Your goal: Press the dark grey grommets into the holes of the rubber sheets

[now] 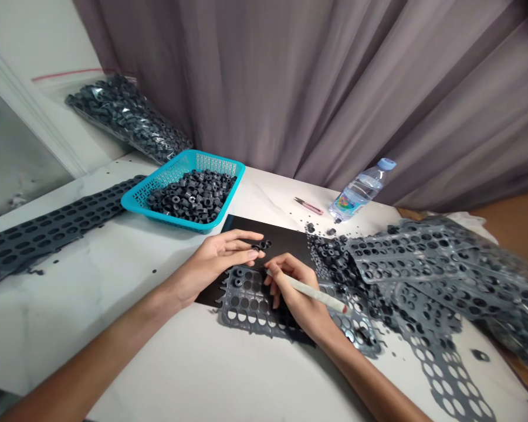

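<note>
My left hand (220, 258) rests on the table, fingers pinched around a few small grey rubber rings (263, 244) over a black mat (286, 240). My right hand (297, 293) grips a thin white stick (310, 291) like a pen, its tip pointing at a grey perforated rubber sheet (246, 302) that lies under both hands. A few rings still sit in that sheet's holes near my left fingers.
A turquoise basket (176, 170) full of grey rings stands behind my left hand. A clear bag of rings (127, 114) leans at the back left. A long punched strip (48, 225) lies left; piled punched sheets (444, 264) fill the right. A water bottle (361, 189) and small snips (308, 206) sit behind.
</note>
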{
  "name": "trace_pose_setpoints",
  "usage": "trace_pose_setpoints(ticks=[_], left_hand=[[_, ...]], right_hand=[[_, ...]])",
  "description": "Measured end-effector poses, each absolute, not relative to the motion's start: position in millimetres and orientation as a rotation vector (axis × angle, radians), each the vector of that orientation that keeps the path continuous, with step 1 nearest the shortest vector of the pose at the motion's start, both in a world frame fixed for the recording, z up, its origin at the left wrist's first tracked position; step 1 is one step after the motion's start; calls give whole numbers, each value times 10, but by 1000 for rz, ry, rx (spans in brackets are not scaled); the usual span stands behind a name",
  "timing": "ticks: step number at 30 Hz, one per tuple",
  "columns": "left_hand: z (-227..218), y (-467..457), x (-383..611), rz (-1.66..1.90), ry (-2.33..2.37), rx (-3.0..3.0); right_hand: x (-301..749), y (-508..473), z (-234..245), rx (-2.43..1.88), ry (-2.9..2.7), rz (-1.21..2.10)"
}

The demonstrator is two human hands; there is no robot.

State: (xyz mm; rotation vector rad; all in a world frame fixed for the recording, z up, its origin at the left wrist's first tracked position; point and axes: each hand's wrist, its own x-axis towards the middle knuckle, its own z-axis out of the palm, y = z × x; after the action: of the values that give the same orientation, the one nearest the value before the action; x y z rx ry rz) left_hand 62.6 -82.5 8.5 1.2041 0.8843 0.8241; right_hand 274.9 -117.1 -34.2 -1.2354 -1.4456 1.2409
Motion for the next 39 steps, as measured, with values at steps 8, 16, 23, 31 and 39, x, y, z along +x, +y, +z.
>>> trace_pose_setpoints(ticks=[8,16,23,31,39], left_hand=[[62,-821,606,828,907,1165],[196,-780,507,1039,966,1216],[257,-354,-79,1621,1757,1869],[314,-486,-40,1347,1507,2044],[283,-719,237,757,1069,2353]], right_hand=[[2756,-1162,-314,-1256,-1474,1257],[2800,-1174,-276,-1301,-1607,1279],[2848,-1157,-172,-1349,-1731,1253],[2722,-1337,-76,-1291,-1763,1244],[2647,-1336,-125,-1315,-1625,1459]])
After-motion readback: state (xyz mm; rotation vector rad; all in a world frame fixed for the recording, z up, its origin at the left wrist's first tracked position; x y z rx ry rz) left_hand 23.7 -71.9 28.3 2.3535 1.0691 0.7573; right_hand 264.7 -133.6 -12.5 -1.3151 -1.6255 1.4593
